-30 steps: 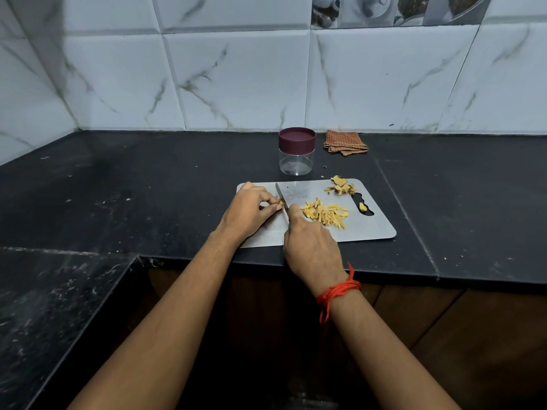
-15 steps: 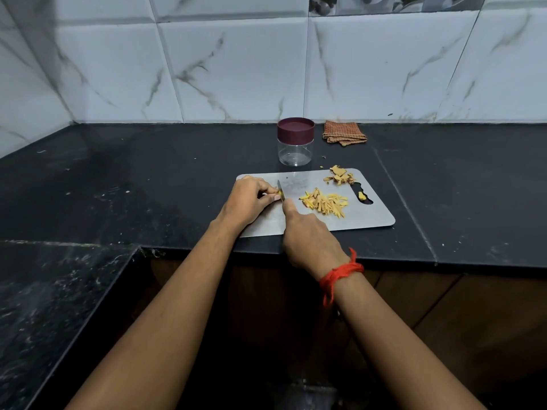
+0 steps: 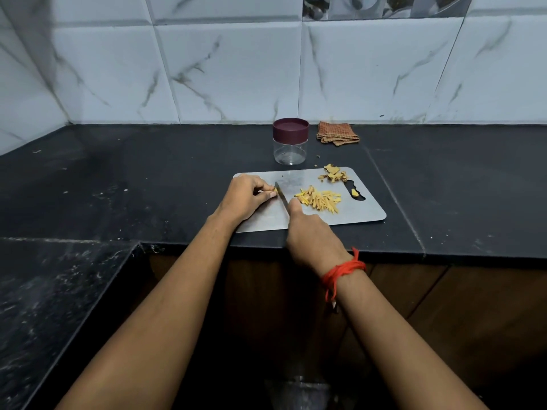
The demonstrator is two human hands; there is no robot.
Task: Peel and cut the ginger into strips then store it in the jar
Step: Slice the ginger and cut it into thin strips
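A steel cutting board [image 3: 358, 214] lies on the black counter. My left hand [image 3: 247, 199] pinches a small piece of ginger [image 3: 275, 190] at the board's left part. My right hand [image 3: 307, 229] grips a knife [image 3: 281, 196], its blade standing just right of that piece. A pile of yellow ginger strips [image 3: 321, 199] lies in the middle of the board. Brownish peels [image 3: 333, 176] sit at the board's far edge. A small ginger bit [image 3: 353, 192] rests in the board's handle slot. A clear jar [image 3: 290, 142] with a maroon lid on stands behind the board.
A folded brown checked cloth [image 3: 337, 134] lies by the tiled wall, right of the jar. The counter [image 3: 148, 179] turns a corner at the left, and its front edge runs just below the board.
The view has shifted slightly. Both hands stay on the board, the left still pinching the ginger piece and the knife blade still beside it.
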